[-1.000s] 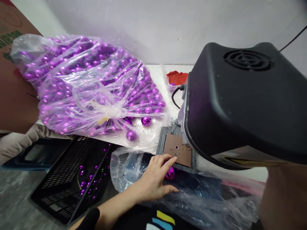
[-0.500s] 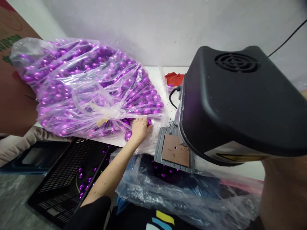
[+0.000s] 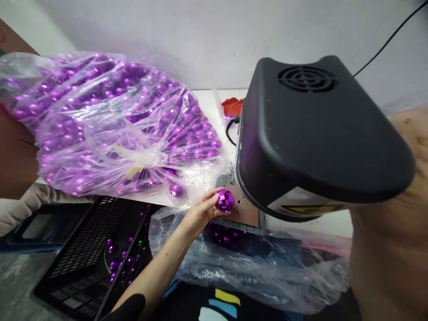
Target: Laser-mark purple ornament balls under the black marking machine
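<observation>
My left hand [image 3: 199, 212] pinches a shiny faceted purple ball [image 3: 225, 200] and holds it at the left edge of the brown plate [image 3: 246, 209] under the black machine head [image 3: 310, 129]. Behind it lies a big clear bag of purple balls [image 3: 100, 120], its opening toward the plate, with a loose ball [image 3: 176, 190] at its mouth. Below the plate a clear plastic bag [image 3: 247, 272] holds several more purple balls. At the far right, a bare forearm [image 3: 394, 240] fills the edge of the view; its fingers are hidden behind the machine.
A black slotted plastic crate [image 3: 93, 249] with several small purple balls in it sits low on the left. A red object in plastic [image 3: 232, 106] lies behind the machine by the white wall. A black cable [image 3: 230, 129] loops at the machine's left side.
My left hand went from the plate up to the big bag's mouth, took a purple ball, and has now come back down to the plate's left edge with it.
</observation>
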Motion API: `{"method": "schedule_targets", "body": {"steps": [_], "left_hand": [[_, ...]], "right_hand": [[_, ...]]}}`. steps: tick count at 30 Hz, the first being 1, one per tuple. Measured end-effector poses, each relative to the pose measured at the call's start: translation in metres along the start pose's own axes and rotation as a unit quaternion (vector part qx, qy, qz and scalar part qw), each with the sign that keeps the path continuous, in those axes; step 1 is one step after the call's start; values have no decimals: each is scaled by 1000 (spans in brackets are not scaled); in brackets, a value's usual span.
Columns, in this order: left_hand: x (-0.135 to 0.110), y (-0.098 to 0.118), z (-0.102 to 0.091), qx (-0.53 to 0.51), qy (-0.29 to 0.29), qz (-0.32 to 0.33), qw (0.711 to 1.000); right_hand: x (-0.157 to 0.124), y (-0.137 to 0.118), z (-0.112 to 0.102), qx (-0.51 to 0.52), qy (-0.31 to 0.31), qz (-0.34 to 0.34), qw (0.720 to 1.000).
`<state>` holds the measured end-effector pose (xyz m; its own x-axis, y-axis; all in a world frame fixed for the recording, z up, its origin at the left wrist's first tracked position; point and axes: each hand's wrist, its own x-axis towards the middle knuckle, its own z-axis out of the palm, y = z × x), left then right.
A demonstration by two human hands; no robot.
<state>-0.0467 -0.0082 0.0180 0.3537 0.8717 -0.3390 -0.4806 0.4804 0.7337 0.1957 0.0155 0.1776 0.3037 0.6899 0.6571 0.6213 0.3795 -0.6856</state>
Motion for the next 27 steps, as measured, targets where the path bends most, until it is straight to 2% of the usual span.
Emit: {"method": "schedule_targets", "body": {"steps": [3, 7, 12, 15, 18, 21, 25, 27], "left_hand": [[6, -10, 0, 68, 6, 25, 997], [18, -24, 0, 205, 5, 117, 972], [28, -41, -1, 373, -8, 228, 900], [31, -49, -2, 438, -15, 268, 858], [30, -51, -1, 483, -26, 286, 827], [27, -48, 2, 506, -39, 291, 811], [25, -45, 8, 519, -59, 273, 808], [25, -44, 10, 510, -59, 260, 818]], "right_hand": [[1, -1, 2, 6, 16, -6, 1000], [2, -1, 3, 16, 19, -6, 1000], [1, 0, 3, 8, 19, -13, 1000], [1, 0, 3, 7, 18, -10, 1000], [2, -2, 3, 3, 21, 0, 1000], [2, -3, 4, -4, 20, 2, 1000], [1, -2, 3, 4, 18, -2, 1000], [0, 0, 3, 1, 24, -9, 1000]]}}
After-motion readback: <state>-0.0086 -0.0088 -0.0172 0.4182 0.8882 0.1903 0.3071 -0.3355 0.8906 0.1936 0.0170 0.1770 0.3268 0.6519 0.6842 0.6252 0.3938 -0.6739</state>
